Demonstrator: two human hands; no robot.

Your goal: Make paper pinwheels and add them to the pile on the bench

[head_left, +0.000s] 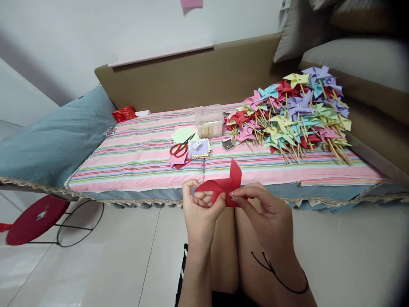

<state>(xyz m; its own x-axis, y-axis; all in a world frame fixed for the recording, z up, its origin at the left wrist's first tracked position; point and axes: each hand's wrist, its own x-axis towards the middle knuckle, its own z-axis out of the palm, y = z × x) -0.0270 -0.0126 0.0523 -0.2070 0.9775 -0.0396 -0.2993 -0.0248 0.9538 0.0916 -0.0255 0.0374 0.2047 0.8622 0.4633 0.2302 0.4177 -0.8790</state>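
Observation:
A red paper pinwheel (235,172) with folded blades is held above my knees. My left hand (202,213) is closed on its left side, with the thumb pressed near the middle. At the pinwheel's centre, the thumb and forefinger of my right hand (271,213) pinch a small shiny metal pin (231,194). Whether the pin has gone through the paper I cannot tell. Beyond my hands lie red-handled scissors (179,149), stacked coloured paper squares (204,152) and a small box of metal pins (228,144).
Finished pinwheels on sticks (298,104) are heaped on the right of the striped cloth (128,157). A clear plastic box (209,115) holds thin sticks. Far left are a red plastic bag (124,114) and a blue cushion (60,132). A red stool (37,219) stands on the floor.

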